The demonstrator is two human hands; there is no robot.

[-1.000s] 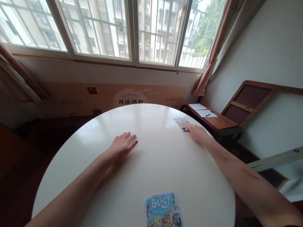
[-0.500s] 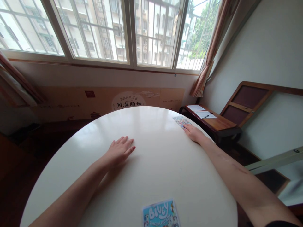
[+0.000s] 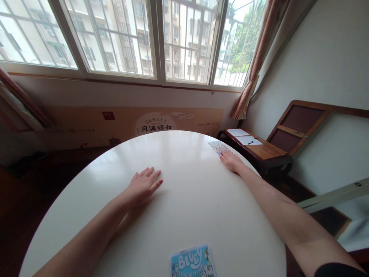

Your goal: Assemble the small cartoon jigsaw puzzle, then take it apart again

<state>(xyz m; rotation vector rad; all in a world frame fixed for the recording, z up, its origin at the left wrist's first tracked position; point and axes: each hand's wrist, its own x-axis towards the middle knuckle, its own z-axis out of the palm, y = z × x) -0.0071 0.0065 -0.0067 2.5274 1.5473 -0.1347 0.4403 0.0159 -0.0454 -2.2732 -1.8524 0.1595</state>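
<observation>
Round, glossy white counter (image 3: 184, 207), set before barred, pale-framed windows (image 3: 188, 46). Right hand (image 3: 230, 161): fingers laid over the near part of a multicoloured, densely patterned rectangular card (image 3: 215, 146) at the counter's far right; whether the card is pinched cannot be told. Step in hand, as judged: card reached and touched; for any lift, a fingertip under an edge would be needed. Left hand (image 3: 143, 185): fingers spread, nothing held. Blue rectangular booklet (image 3: 191, 262), lettered "BLUEY": placed nearest the viewer, untouched.
</observation>
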